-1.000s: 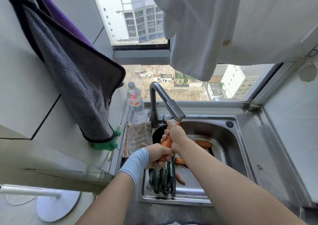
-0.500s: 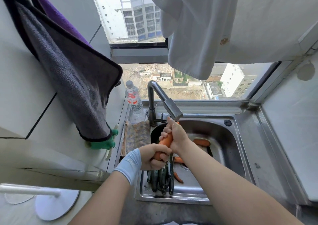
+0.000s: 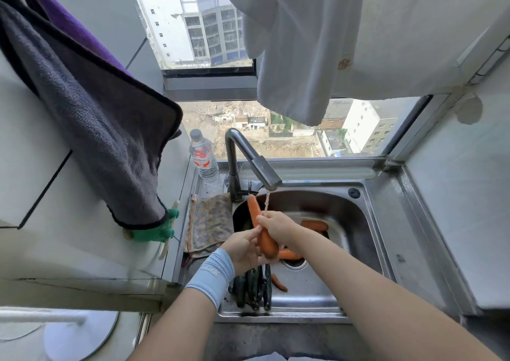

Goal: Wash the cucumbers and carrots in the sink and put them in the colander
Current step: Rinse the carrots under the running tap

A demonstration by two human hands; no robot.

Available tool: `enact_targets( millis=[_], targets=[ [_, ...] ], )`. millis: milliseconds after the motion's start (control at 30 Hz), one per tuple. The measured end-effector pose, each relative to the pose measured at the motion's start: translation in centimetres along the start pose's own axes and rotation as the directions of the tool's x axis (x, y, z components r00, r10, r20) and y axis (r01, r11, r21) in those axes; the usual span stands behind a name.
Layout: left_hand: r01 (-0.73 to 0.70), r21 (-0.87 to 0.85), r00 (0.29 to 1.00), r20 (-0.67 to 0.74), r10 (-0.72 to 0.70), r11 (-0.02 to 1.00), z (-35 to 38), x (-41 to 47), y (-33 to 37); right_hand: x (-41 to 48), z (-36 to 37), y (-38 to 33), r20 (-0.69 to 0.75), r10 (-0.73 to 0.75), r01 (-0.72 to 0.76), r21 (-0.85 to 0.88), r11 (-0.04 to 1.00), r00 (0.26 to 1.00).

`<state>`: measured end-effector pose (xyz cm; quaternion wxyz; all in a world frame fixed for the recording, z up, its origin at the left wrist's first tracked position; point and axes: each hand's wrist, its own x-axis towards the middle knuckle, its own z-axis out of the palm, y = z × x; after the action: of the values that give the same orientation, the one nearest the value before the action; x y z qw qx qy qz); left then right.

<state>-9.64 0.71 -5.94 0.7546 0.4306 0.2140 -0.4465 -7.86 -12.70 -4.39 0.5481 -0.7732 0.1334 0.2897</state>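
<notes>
Both of my hands hold one long orange carrot (image 3: 260,229) over the steel sink (image 3: 369,239), beside a thin stream from the faucet (image 3: 256,164). My right hand (image 3: 278,226) grips its middle from the right. My left hand (image 3: 244,247), with a pale blue wristband, holds its thick lower end. Several dark cucumbers (image 3: 254,286) lie at the sink's front left. More carrots lie in the basin: one at the back (image 3: 314,225), one by the drain (image 3: 288,255), a small one near the front (image 3: 279,282). I see no colander.
A grey towel (image 3: 96,128) hangs at the left and a white cloth (image 3: 298,43) hangs overhead. A water bottle (image 3: 201,157), a patterned rag (image 3: 211,224) and a green brush (image 3: 157,231) sit left of the sink. A window is behind the faucet.
The carrot has come clear of my right hand's cover, its tip now pointing up toward the spout. My right hand slid down to its middle; water now falls on that hand.
</notes>
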Motion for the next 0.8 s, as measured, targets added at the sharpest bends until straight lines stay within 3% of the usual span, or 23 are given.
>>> enact_targets(
  millis=[100, 233, 367, 533, 600, 700, 800],
  targets=[
    [-0.085, -0.066, 0.991, -0.107, 0.078, 0.994, 0.8, 1.0, -0.1, -1.1, -0.5, 0.5, 0.037, 0.003, -0.004, 0.049, 0.999, 0.999],
    [-0.209, -0.193, 0.968, -0.183, 0.174, 0.959, 1.8, 1.9, 0.2, -1.3, -1.3, 1.5, 0.049, -0.142, 0.149, -0.183, 0.972, 0.989],
    [-0.264, -0.021, 0.945, -0.206, 0.254, 0.964, 2.7, 2.4, 0.3, -1.0, -2.5, 2.8, -0.025, -0.158, 0.141, -0.337, 0.931, 0.987],
    [-0.319, -0.236, 0.915, -0.328, 0.234, 0.918, 3.5, 3.4, 0.5, -1.1, -3.0, 3.4, -0.096, -0.179, 0.146, -0.283, 0.948, 0.979],
    [-0.344, -0.249, 0.903, -0.35, 0.247, 0.905, 3.9, 4.1, 0.3, -1.4, -3.1, 2.9, -0.098, -0.164, 0.136, -0.242, 0.961, 0.982],
    [-0.321, -0.261, 0.915, -0.334, 0.227, 0.91, 4.4, 4.4, 0.7, -2.0, -3.5, 2.9, 0.013, -0.137, 0.137, -0.132, 0.982, 0.991],
    [-0.266, -0.373, 0.95, -0.257, 0.177, 0.889, 4.4, 4.2, 1.5, -2.4, -3.8, 2.9, 0.033, -0.116, 0.119, -0.084, 0.989, 0.993]
  ],
)
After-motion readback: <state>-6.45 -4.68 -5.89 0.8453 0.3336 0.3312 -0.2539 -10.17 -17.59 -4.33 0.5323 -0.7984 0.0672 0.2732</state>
